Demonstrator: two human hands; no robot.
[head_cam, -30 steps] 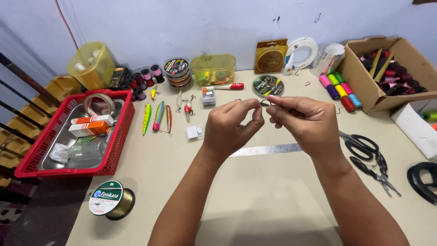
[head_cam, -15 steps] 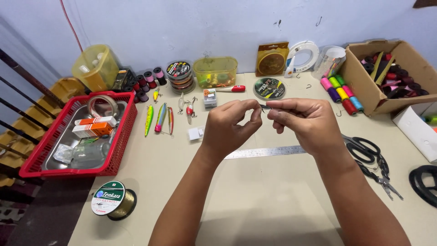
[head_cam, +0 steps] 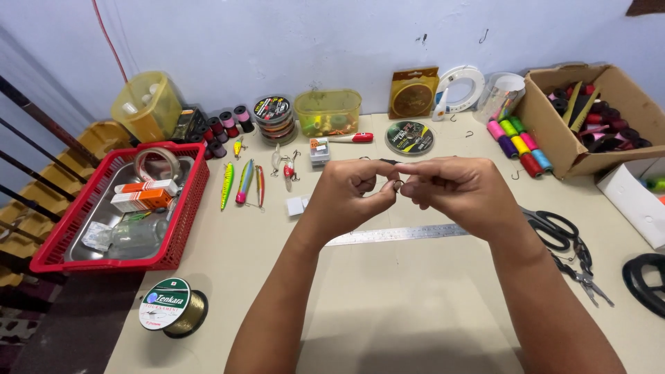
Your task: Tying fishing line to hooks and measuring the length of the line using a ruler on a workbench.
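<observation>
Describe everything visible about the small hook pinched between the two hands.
The hook is a tiny, dark, thin piece that looks like metal wire, with a curved bend showing below the fingertips. It is held in the air above the beige table, pinched between the left hand and the right hand, whose fingertips meet around it. Most of it is hidden by the fingers; any line on it is too fine to see.

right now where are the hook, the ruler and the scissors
hook [head_cam: 397, 184], head view, its bend between the fingertips
ruler [head_cam: 409, 234], head view, middle of the steel strip
scissors [head_cam: 554, 226], head view, black handle loops
</observation>
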